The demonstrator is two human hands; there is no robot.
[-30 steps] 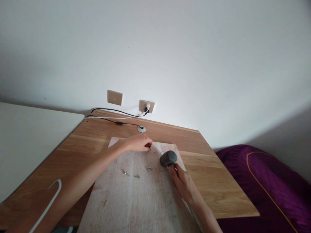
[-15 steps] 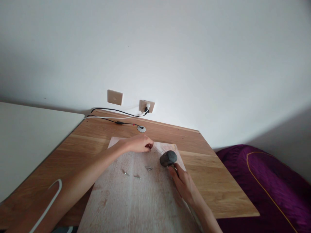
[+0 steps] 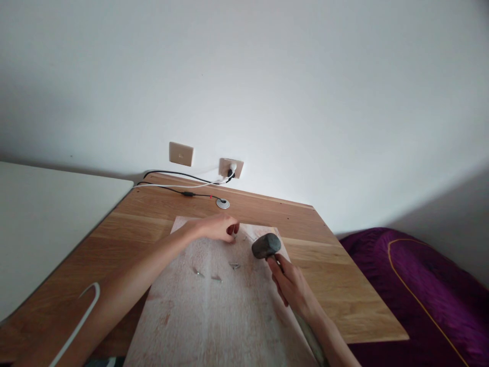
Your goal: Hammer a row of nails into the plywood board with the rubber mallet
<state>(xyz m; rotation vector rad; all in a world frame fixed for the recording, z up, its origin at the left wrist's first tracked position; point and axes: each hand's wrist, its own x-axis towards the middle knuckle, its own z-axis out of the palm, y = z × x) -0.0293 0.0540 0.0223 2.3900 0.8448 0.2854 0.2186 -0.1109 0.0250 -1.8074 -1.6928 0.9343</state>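
My right hand (image 3: 292,283) grips a mallet with a dark, rounded head (image 3: 266,246); its handle (image 3: 308,336) runs back under my wrist. The mallet head is over the upper right of a whitewashed wooden board (image 3: 198,326). Beside it, to the left, my left hand (image 3: 223,228) is closed in a pinch near the board's far edge, with a tiny shiny nail (image 3: 235,236) at the fingertips, partly hidden. Several more small metal nails lie or stand on the board: a little group (image 3: 234,266) in the middle and single ones (image 3: 197,273) nearer the left.
The board rests on a brown wooden desk (image 3: 351,300). Cables (image 3: 171,187) run along its back to a wall socket (image 3: 231,168) and a round grommet (image 3: 222,204). At left stands a white panel (image 3: 57,219); purple fabric (image 3: 428,285) bulges at right.
My left hand has shifted slightly left and its fingertips have come lower towards the board. The mallet head has tilted and turned a little, and its handle now shows below my right wrist.
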